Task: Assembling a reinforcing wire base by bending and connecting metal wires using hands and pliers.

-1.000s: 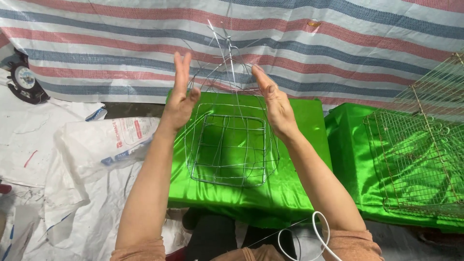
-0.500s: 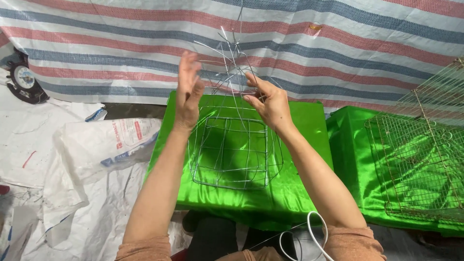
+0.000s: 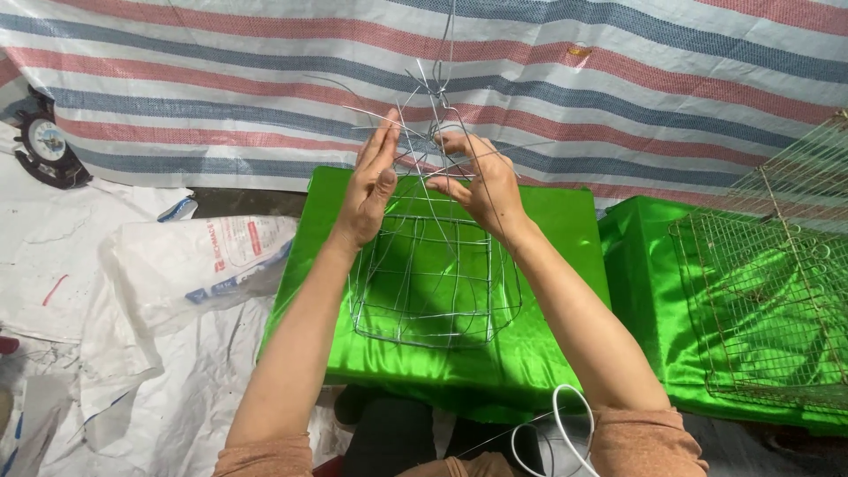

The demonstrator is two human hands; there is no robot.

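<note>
Right hand (image 3: 484,190) pinching loose wire ends at the top of the wire cage frame (image 3: 430,274); left hand (image 3: 371,187) flat and open, fingers straight, pressed against the frame's left side. Frame upright near the middle of the green cloth-covered box (image 3: 565,265), long axis vertical, open ends fanning upward. Finished mesh cage (image 3: 777,291) on a second green box at right. White sack (image 3: 194,261) on the floor, left.

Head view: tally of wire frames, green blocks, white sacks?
Silver wire cage frame, under both hands: 1
Rusty wire mesh cage, at right: 1
Green satin-covered blocks: 2
White woven plastic sack: 1
Total: 5
</note>
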